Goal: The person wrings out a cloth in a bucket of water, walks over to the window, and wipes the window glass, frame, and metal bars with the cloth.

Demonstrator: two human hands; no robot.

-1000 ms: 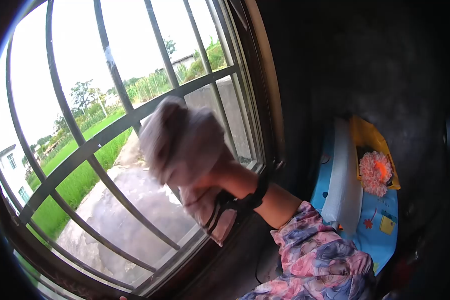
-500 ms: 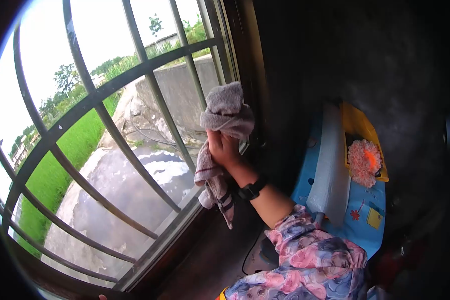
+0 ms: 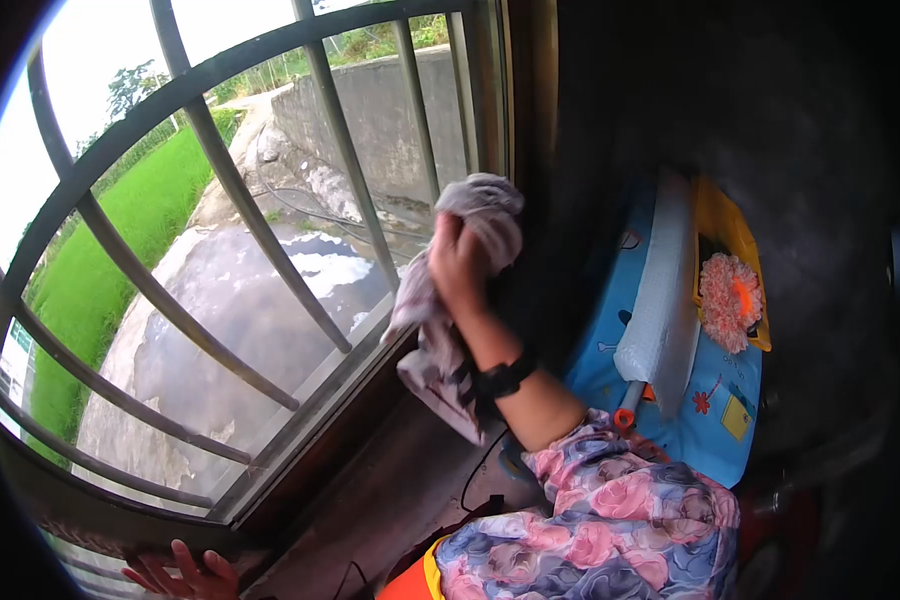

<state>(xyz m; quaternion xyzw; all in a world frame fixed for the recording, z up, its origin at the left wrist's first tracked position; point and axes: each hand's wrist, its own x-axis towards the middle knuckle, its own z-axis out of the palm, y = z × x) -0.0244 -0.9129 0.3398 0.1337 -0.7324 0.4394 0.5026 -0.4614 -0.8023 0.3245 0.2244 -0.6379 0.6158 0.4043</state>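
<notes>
A greyish towel [image 3: 430,290] with dark stripes is bunched in my right hand [image 3: 462,258], whose fingers wrap round it. Its upper bundle is against or close to the right side of the window frame [image 3: 492,110], though contact cannot be made out. The loose end hangs below my wrist, over the sill. At the lower left, my left hand [image 3: 185,575] shows with fingers spread, beside the dark wooden edge [image 3: 120,525] under the window and holding nothing.
Metal bars [image 3: 230,170] cross the window, with grass and a concrete wall outside. To the right stands a blue patterned item [image 3: 590,350] with a white padded strip [image 3: 660,300] and a pink fluffy flower [image 3: 730,300]. A thin black cable [image 3: 475,470] lies below the sill.
My view has tilted downward. My right hand has shifted with the towel, whose loose end has swung and spread. My left hand has come further into view at the lower left.
</notes>
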